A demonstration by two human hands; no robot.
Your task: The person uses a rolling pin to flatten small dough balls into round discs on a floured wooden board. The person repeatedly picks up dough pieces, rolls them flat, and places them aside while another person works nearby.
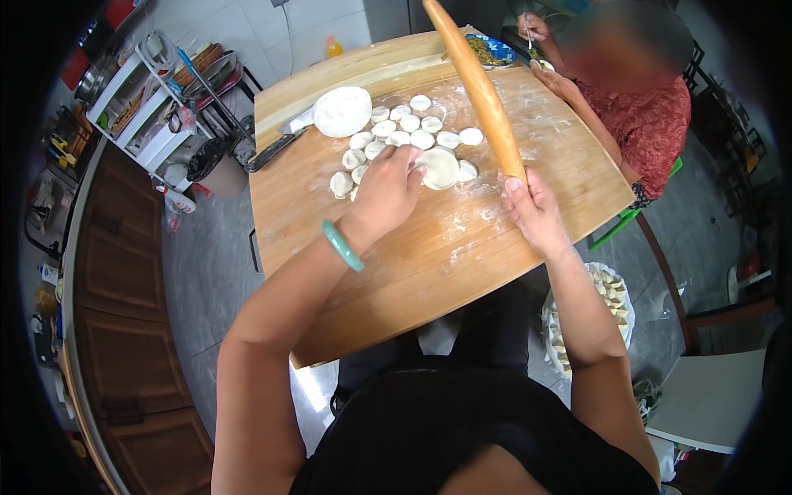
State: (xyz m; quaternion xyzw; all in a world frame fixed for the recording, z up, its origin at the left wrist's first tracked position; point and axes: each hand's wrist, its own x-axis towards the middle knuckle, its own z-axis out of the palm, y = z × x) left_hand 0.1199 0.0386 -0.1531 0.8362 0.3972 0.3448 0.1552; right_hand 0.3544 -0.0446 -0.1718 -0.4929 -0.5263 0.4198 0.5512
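My left hand (390, 189), with a green bangle at the wrist, pinches the left edge of a flat round dough wrapper (440, 168). In my right hand (531, 207) is the near end of a long wooden rolling pin (486, 99), which slants up and away over the board. Several small floured dough pieces (409, 123) lie on the floured wooden board (396, 272) around and beyond the wrapper. Behind them is a round white heap of flour (342, 111), its container unclear. My left fingers hide some of the nearer pieces.
A knife (278, 148) lies at the board's left edge. At the far right are a blue patterned plate of filling (489, 52) and a seated person (643, 117) holding a utensil and a filled wrapper. Below the right edge stands a lined tray of dumplings (609, 284).
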